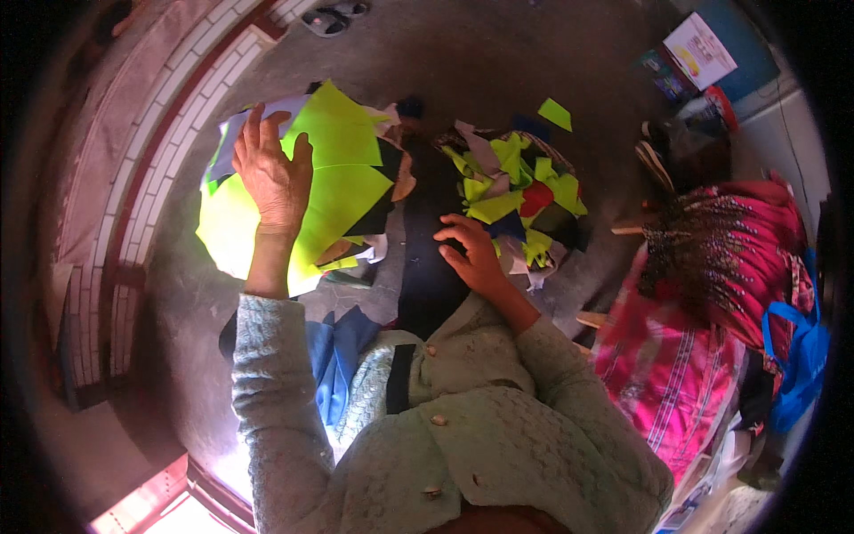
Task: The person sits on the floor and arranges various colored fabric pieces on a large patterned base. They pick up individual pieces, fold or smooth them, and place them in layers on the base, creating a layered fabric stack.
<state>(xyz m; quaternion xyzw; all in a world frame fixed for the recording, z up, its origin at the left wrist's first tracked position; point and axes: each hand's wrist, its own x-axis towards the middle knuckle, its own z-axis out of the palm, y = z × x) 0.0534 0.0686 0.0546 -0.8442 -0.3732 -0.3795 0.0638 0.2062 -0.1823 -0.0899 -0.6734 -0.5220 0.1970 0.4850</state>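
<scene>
My left hand [271,173] lies flat with fingers spread on a stack of large neon yellow fabric pieces [342,191] on the concrete floor. My right hand [471,249] rests with curled fingers on a black cloth [427,267] laid between the two piles, close to a heap of small mixed fabric scraps [516,191] in yellow, red, grey and dark colours. Neither hand grips anything that I can see. A single yellow scrap [555,114] lies apart beyond the heap.
A person in a pink patterned garment [703,338] sits at my right, with a blue bag [801,356] beside them. Blue cloth [338,356] lies near my lap. A tiled step [169,160] curves along the left. Sandals [334,18] and a box [703,49] lie farther off.
</scene>
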